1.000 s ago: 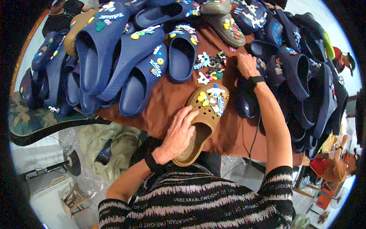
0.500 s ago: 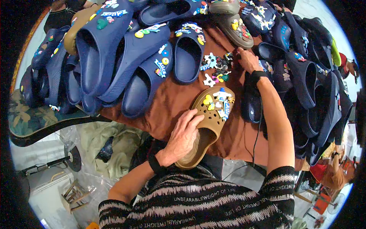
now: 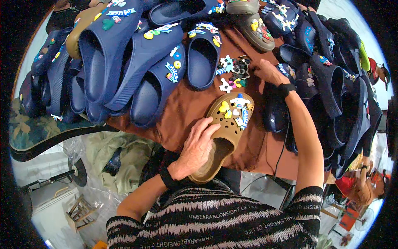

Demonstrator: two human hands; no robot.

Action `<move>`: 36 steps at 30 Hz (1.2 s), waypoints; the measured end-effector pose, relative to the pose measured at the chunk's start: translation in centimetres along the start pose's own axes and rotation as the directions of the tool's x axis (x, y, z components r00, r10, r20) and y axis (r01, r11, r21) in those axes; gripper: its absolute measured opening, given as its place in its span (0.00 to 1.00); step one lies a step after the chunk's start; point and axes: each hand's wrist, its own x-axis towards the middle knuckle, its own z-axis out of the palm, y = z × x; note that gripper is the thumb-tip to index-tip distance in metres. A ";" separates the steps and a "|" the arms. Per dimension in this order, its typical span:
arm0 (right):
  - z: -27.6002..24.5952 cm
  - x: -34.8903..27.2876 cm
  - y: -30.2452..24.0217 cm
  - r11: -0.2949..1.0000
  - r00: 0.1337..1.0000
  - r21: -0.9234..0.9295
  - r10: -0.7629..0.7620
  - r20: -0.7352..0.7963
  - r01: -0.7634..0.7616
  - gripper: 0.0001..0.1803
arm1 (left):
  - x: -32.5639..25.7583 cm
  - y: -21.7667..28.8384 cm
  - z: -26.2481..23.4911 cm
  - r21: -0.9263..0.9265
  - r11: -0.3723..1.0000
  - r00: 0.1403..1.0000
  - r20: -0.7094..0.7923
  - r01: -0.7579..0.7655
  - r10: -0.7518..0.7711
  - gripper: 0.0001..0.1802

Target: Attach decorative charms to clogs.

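A tan clog lies on the brown cloth, its toe carrying several colourful charms. My left hand grips the clog's left side near the heel opening. Farther out, my right hand reaches to a small pile of loose charms on the cloth, fingertips at the pile's right edge. Whether it has pinched a charm I cannot tell. Both wrists wear black bands.
Dark blue clogs with charms are stacked thickly to the left, at the back and along the right. An olive clog lies behind the charm pile. A black cable hangs off the table edge. Another person stands at the lower right.
The view has shifted slightly. My right hand stays at the charm pile and my left hand keeps its hold on the tan clog.
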 end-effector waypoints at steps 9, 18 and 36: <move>3.5 -1.4 1.5 0.996 0.920 0.020 0.092 -0.381 -0.091 0.23 | 0.1 -0.2 0.1 -0.004 1.000 1.000 -0.010 -0.019 0.019 0.31; 3.4 -1.7 0.1 0.998 0.908 -0.038 0.027 -0.419 -0.048 0.17 | 0.3 -0.1 0.2 0.001 0.999 0.999 -0.021 -0.034 0.034 0.31; 3.1 -13.1 -9.0 0.672 0.954 0.738 0.184 -0.237 0.054 0.08 | 0.5 1.5 -0.2 0.094 0.987 0.991 0.027 -0.130 0.128 0.30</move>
